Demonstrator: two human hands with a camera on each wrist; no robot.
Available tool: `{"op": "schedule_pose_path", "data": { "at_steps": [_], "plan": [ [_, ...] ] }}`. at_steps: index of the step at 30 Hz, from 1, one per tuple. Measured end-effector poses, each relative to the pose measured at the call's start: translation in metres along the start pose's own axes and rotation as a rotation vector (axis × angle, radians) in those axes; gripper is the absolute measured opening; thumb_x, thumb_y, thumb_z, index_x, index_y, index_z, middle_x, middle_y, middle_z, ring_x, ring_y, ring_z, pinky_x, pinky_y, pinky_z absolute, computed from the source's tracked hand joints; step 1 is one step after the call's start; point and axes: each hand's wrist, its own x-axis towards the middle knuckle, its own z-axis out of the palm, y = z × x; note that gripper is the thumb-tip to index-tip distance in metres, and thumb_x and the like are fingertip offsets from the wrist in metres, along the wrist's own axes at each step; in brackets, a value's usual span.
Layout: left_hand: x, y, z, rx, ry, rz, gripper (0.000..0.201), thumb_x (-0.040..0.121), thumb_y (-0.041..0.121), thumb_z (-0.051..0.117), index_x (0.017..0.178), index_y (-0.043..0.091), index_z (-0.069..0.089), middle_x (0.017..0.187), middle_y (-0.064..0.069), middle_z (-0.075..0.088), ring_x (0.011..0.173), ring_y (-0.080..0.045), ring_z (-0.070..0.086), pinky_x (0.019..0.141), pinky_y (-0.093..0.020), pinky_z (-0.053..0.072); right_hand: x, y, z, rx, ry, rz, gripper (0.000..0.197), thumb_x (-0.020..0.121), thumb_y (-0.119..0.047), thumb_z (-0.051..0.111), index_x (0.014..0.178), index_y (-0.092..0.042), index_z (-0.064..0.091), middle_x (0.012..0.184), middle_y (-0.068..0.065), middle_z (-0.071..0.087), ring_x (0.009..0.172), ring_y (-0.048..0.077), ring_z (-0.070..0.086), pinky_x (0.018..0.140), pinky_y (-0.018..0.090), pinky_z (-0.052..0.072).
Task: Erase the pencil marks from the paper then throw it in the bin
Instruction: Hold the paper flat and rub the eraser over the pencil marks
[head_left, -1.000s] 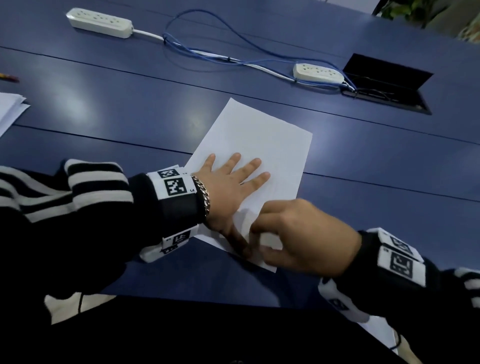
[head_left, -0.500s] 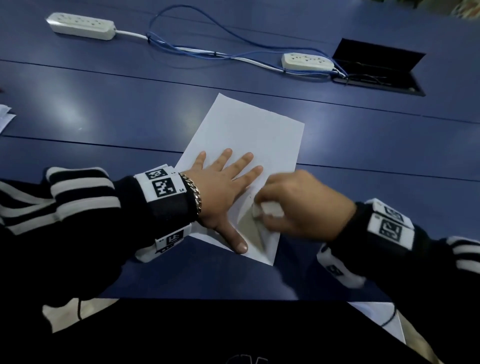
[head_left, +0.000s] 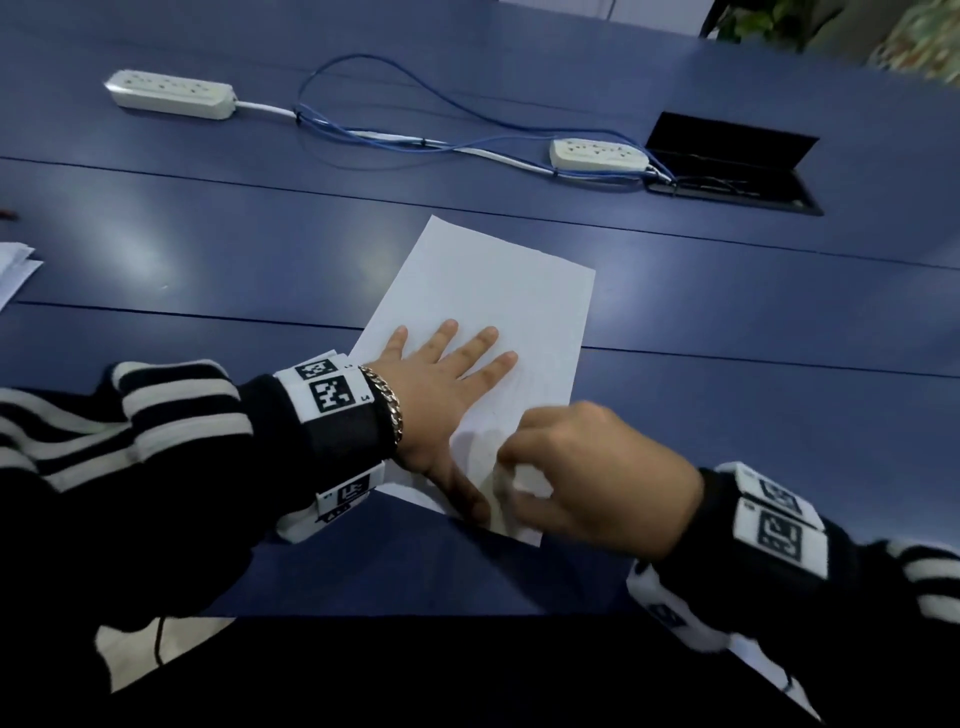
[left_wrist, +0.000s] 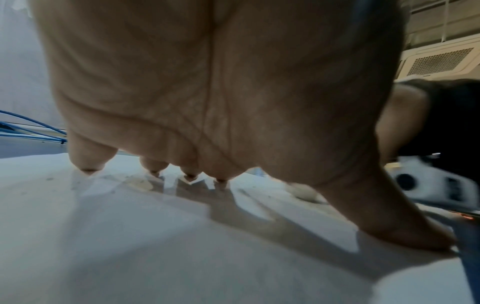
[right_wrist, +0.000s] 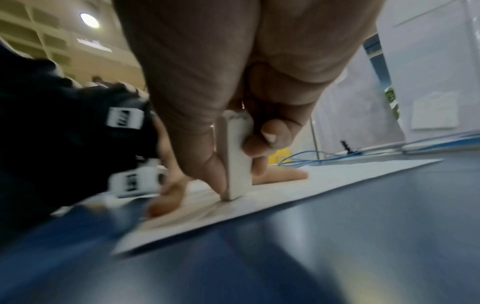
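While rubbing at the near corner of the paper (head_left: 488, 291) lying on the blue worktop (head_left: 727, 364), pinching the white eraser (right_wrist: 237, 156) upright in the right hand (head_left: 597, 478), tip touching the sheet. Pressing the left hand (head_left: 441, 384) flat, fingers spread, just beside the eraser. Probably best rubbing in short, soft strokes away from that flat hand, so as not to be crumpling or tearing the corner. Not seeing any bin.
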Motion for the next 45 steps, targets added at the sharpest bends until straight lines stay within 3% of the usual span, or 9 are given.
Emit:
{"op": "schedule_pose_path", "data": {
  "at_steps": [2, 6, 10, 16, 22, 28, 34, 39, 45],
  "plan": [
    [0.0, 0.0, -0.001, 0.007, 0.0, -0.002, 0.164, 0.049, 0.103, 0.065, 0.156, 0.035, -0.038, 0.163, 0.006, -0.047, 0.155, -0.033, -0.035, 0.125, -0.068, -0.007, -0.007, 0.0, -0.003, 0.033, -0.06, 0.002, 0.024, 0.086, -0.043, 0.059, 0.101, -0.03, 0.071, 0.092, -0.007, 0.064, 0.081, 0.016, 0.062, 0.075, 0.034, 0.054],
    [-0.005, 0.0, 0.001, 0.021, 0.036, 0.022, 0.16, 0.052, 0.101, 0.065, 0.16, 0.033, -0.031, 0.168, 0.002, -0.04, 0.158, -0.034, -0.027, 0.127, -0.063, -0.008, -0.007, 0.031, -0.011, 0.038, 0.176, 0.152, 0.036, 0.088, -0.045, 0.067, 0.12, -0.028, 0.069, 0.105, -0.007, 0.073, 0.097, 0.017, 0.067, 0.087, 0.034, 0.053],
    [-0.01, -0.002, -0.002, 0.06, 0.179, 0.042, 0.154, 0.057, 0.101, 0.062, 0.166, 0.026, -0.017, 0.174, -0.009, -0.007, 0.16, -0.035, -0.001, 0.13, -0.054, -0.004, -0.017, 0.033, 0.001, 0.047, 0.119, 0.151, 0.032, 0.091, -0.047, 0.062, 0.113, -0.026, 0.07, 0.103, -0.007, 0.07, 0.095, 0.017, 0.065, 0.086, 0.035, 0.053],
    [0.003, -0.012, -0.008, 0.023, 0.051, 0.047, 0.165, 0.049, 0.1, 0.068, 0.159, 0.031, -0.034, 0.166, 0.011, -0.041, 0.156, -0.03, -0.033, 0.126, -0.063, -0.012, -0.001, 0.038, -0.014, 0.072, 0.109, 0.091, 0.03, 0.086, -0.043, 0.068, 0.111, -0.027, 0.072, 0.104, -0.005, 0.067, 0.096, 0.014, 0.063, 0.086, 0.03, 0.052],
    [0.006, -0.011, -0.01, -0.018, 0.002, 0.028, 0.169, 0.042, 0.1, 0.072, 0.155, 0.039, -0.038, 0.162, 0.019, -0.045, 0.155, -0.035, -0.035, 0.121, -0.077, -0.006, 0.036, 0.057, -0.023, -0.025, 0.148, 0.211, 0.038, 0.086, -0.05, 0.059, 0.112, -0.024, 0.068, 0.1, 0.0, 0.067, 0.098, 0.024, 0.062, 0.088, 0.042, 0.051],
    [0.01, -0.011, -0.008, 0.014, 0.002, 0.001, 0.172, 0.04, 0.1, 0.072, 0.155, 0.037, -0.039, 0.164, 0.014, -0.045, 0.155, -0.039, -0.033, 0.119, -0.079, -0.004, 0.011, 0.016, -0.006, 0.039, -0.068, -0.08, 0.019, 0.088, -0.04, 0.057, 0.098, -0.027, 0.068, 0.092, -0.004, 0.061, 0.081, 0.018, 0.06, 0.075, 0.035, 0.053],
    [0.008, -0.011, -0.009, -0.018, -0.01, 0.004, 0.171, 0.041, 0.099, 0.073, 0.154, 0.04, -0.039, 0.162, 0.018, -0.045, 0.155, -0.037, -0.033, 0.119, -0.079, -0.005, 0.044, 0.062, -0.022, -0.093, 0.141, 0.149, 0.035, 0.085, -0.047, 0.057, 0.106, -0.022, 0.069, 0.096, 0.001, 0.064, 0.096, 0.027, 0.062, 0.083, 0.04, 0.051],
    [0.009, -0.008, -0.01, 0.016, -0.017, -0.014, 0.172, 0.04, 0.1, 0.073, 0.154, 0.038, -0.04, 0.162, 0.015, -0.046, 0.154, -0.039, -0.034, 0.119, -0.079, -0.004, 0.01, 0.013, -0.008, -0.015, -0.085, -0.093, 0.023, 0.088, -0.037, 0.054, 0.099, -0.023, 0.068, 0.093, -0.002, 0.061, 0.083, 0.019, 0.06, 0.075, 0.032, 0.052],
    [0.008, -0.01, -0.009, -0.009, -0.022, -0.005, 0.171, 0.04, 0.101, 0.071, 0.153, 0.04, -0.042, 0.16, 0.018, -0.048, 0.154, -0.037, -0.035, 0.119, -0.078, -0.005, 0.043, 0.063, -0.028, -0.117, 0.131, 0.153, 0.031, 0.087, -0.043, 0.059, 0.106, -0.021, 0.069, 0.096, 0.002, 0.063, 0.094, 0.027, 0.061, 0.08, 0.037, 0.05]
  ]
}}
